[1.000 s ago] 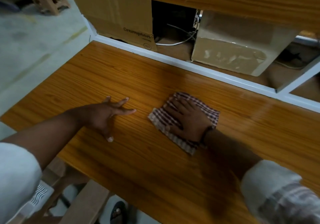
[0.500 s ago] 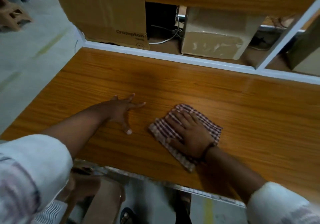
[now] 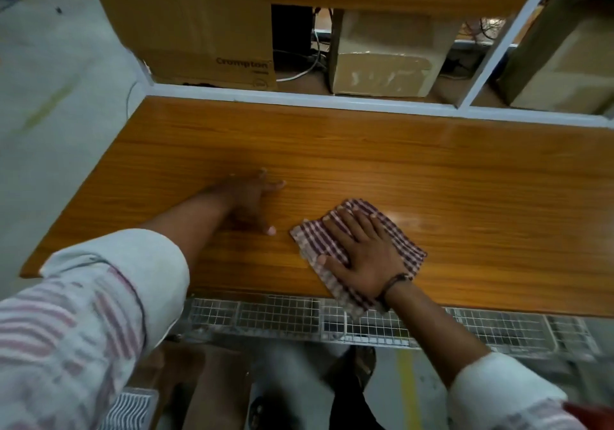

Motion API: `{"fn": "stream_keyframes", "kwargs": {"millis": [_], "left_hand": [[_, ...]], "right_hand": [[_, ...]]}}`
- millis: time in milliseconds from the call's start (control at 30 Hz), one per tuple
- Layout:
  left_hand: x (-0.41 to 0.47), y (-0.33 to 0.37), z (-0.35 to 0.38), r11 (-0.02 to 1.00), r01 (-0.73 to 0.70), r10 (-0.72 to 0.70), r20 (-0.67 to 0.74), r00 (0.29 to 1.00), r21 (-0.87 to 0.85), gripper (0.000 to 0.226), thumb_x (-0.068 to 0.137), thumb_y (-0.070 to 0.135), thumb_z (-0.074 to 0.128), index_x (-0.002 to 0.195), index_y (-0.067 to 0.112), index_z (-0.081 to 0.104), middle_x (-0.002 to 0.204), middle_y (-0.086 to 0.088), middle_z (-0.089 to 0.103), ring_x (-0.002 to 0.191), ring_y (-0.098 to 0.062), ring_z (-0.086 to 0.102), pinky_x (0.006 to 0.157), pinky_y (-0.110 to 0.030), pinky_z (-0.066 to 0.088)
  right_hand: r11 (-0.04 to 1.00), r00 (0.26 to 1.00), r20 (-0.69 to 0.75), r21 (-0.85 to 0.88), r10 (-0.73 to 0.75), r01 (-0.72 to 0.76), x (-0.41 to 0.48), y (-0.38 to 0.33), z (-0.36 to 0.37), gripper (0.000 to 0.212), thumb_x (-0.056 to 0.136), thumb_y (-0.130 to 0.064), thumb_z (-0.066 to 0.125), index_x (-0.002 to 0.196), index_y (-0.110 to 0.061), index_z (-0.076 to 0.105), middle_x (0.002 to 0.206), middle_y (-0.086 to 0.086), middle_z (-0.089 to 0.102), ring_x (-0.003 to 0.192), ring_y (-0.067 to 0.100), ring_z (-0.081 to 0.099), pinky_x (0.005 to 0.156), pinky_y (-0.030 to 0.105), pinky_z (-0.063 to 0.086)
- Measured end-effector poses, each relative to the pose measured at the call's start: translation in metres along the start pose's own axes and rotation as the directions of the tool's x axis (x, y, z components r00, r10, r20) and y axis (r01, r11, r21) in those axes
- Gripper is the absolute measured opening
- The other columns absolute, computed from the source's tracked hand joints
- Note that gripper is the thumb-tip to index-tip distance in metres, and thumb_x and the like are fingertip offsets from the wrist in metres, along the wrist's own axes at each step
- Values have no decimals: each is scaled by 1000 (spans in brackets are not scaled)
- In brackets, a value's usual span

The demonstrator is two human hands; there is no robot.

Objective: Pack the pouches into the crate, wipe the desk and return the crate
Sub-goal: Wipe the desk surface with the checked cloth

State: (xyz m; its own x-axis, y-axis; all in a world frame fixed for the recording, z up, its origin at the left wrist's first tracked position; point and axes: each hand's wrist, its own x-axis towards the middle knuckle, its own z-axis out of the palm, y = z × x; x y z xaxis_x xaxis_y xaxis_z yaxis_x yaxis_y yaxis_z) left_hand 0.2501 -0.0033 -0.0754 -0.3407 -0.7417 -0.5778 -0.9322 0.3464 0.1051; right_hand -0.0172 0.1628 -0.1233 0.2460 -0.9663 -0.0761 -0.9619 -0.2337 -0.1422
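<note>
Broad desktop, closed off at the back

Bare wood of the desk (image 3: 481, 180) runs wide to the right of the checked cloth (image 3: 407, 245) under the right hand (image 3: 363, 255); the left hand (image 3: 249, 200) lies flat just left of it. Along the far edge, a white frame rail (image 3: 299, 98), a Crompton carton (image 3: 199, 24) and a taped box (image 3: 382, 71) block the way.

Storeroom, cardboard boxes (image 3: 206, 27), shelving frame (image 3: 491, 57)

Two hands (image 3: 247, 200) (image 3: 362, 253), one cloth (image 3: 403, 242), one desk (image 3: 465, 180), three boxes (image 3: 199, 24) (image 3: 382, 71) (image 3: 564, 64) (cardboard).

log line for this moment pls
step: wipe desk | right hand: pressed flat on checked cloth | left hand: flat on desk, fingers spread
</note>
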Motion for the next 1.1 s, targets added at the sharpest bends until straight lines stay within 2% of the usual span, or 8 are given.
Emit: {"fn": "stream_keyframes", "kwargs": {"millis": [67,200,400,667,800,933,1033,1100], "left_hand": [[1,-4,4,1000,-10,10,-14,1000,-5,132,54,74,83,154,54,-1,167,-5,-18,154,-39,-1,122,-62,8],[-4,-4,4,999,-50,50,-19,999,-5,127,63,65,83,157,46,0,167,-9,-16,154,-38,-1,122,-62,4],[-10,-29,-1,997,-22,25,42,999,-74,133,60,52,92,158,46,2,167,-5,-20,154,-37,-1,123,-55,17],[-39,-138,-9,978,151,-143,63,988,-143,138,52,62,92,151,60,-4,166,3,-22,154,-36,0,121,-59,22],[-41,-162,-11,972,181,-172,73,982,-151,136,56,59,92,152,58,-5,166,1,-23,154,-38,-1,120,-60,21],[-33,-165,-7,976,187,-182,60,982,-108,136,56,62,90,151,60,-6,166,-1,-24,153,-42,-3,120,-65,17],[-25,-171,1,975,192,-189,36,981,-108,138,48,69,88,143,69,-11,165,2,-25,151,-47,-9,118,-70,11],[-24,-175,4,971,211,-206,49,977,-117,137,49,68,89,141,72,-12,164,4,-26,149,-50,-11,118,-70,11]], "right_hand": [[986,985,-44,-32,164,-165,11,26,-3,80,89,-79,6,159,-39,10,167,0,7,154,25,2,124,50,4],[798,794,-80,66,602,-599,35,24,-4,82,91,-74,7,160,-29,7,167,11,7,153,34,1,121,56,1],[992,992,-21,-18,126,-126,16,-37,11,79,93,-78,6,159,-36,2,167,-1,-5,154,23,-11,124,49,-6],[909,907,-67,0,415,-416,84,28,0,88,86,-86,5,159,-36,0,168,1,-5,154,27,-6,123,53,-1],[910,909,-40,24,415,-414,155,11,-7,88,87,-83,5,160,-33,0,168,5,-4,154,31,-6,122,55,-3],[999,999,1,-8,43,-43,200,-53,-6,85,90,-81,2,160,-32,0,168,1,-6,154,27,-9,122,53,-6],[949,948,67,-22,-312,314,205,-70,-6,80,91,-81,8,159,-39,3,167,-6,-4,154,21,-7,123,50,-4],[947,947,59,-26,-317,319,237,-41,-15,79,91,-81,9,158,-41,6,167,-6,1,154,19,-4,124,49,-2]]}}
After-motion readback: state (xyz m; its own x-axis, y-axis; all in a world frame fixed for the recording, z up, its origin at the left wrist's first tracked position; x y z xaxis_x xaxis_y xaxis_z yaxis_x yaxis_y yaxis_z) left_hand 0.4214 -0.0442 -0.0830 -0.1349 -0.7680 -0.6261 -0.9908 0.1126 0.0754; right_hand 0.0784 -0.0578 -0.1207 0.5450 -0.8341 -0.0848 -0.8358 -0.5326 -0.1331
